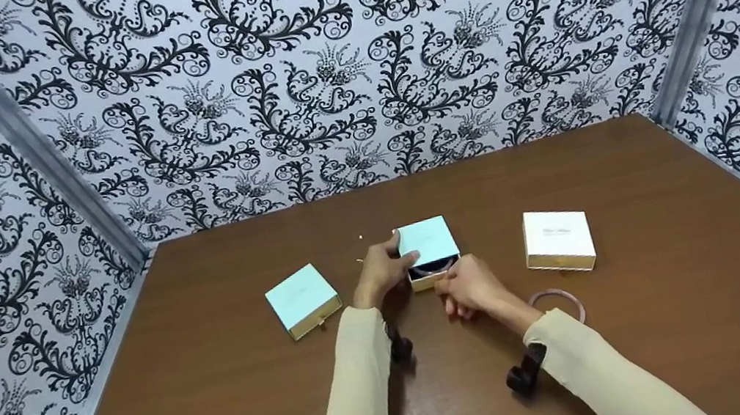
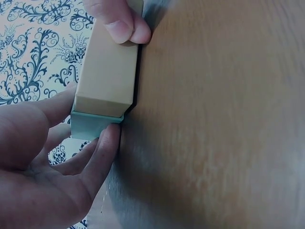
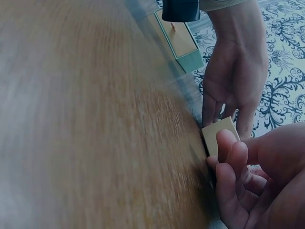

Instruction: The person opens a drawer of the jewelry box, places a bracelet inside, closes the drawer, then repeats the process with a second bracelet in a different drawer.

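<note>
A turquoise slide-out gift box sits mid-table with its cream drawer partly pulled out toward me. Inside the opening show a dark lining and the curve of a bangle. My left hand grips the turquoise sleeve from the left, thumb on the lid and fingers along its side. At the drawer's front, my right hand pinches with thumb and finger, hiding the pull tab. The left wrist view shows the drawer front standing out beyond the sleeve's edge.
Another turquoise box rests to the left, closed, with a small tab on its front. Over on the right are a closed white box and a pinkish bangle near my right forearm. A patterned wall borders the table.
</note>
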A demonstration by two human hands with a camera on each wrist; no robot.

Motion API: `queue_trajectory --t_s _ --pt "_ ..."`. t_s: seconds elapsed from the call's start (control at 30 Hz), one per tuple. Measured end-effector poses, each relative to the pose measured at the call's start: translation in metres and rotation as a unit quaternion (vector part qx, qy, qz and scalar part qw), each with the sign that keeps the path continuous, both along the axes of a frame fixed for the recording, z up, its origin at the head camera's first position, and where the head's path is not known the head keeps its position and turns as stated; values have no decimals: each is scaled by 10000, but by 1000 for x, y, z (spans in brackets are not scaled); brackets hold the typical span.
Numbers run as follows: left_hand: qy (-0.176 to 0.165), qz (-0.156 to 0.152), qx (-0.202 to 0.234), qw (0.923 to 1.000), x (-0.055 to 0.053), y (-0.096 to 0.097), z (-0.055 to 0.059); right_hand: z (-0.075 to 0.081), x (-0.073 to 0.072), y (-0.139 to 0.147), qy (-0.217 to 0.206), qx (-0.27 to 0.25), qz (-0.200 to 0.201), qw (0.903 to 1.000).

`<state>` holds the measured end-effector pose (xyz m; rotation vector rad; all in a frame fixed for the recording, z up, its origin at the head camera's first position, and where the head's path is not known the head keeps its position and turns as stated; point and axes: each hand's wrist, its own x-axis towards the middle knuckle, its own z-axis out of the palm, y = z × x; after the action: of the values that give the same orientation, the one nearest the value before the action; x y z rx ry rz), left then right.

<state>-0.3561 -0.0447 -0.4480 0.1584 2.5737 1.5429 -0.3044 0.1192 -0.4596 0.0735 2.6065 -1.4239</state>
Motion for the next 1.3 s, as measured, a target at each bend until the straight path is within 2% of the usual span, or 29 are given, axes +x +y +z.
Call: queue_trajectory --t_s 0.1,0.3,0.67,0.97,1.13,1.3 --pt "-18 22 21 10000 0 0 0 0 -2 0 -22 -11 11 10000" --pt "174 -22 -1 9998 0 0 -1 -1 -7 0 -47 92 5 9999" --pt "-41 -8 35 10000 0 0 0 3 -12 -2 -133 110 -61 9998" --pt "-24 -16 97 9999 -1 0 -2 2 -17 -4 -183 135 -50 9997" --pt "114 11 50 9999 -1 0 -2 1 -18 -4 -153 106 -23 9998" --pt "200 -54 198 9996 1 1 -1 2 -18 -4 -79 196 15 9998"
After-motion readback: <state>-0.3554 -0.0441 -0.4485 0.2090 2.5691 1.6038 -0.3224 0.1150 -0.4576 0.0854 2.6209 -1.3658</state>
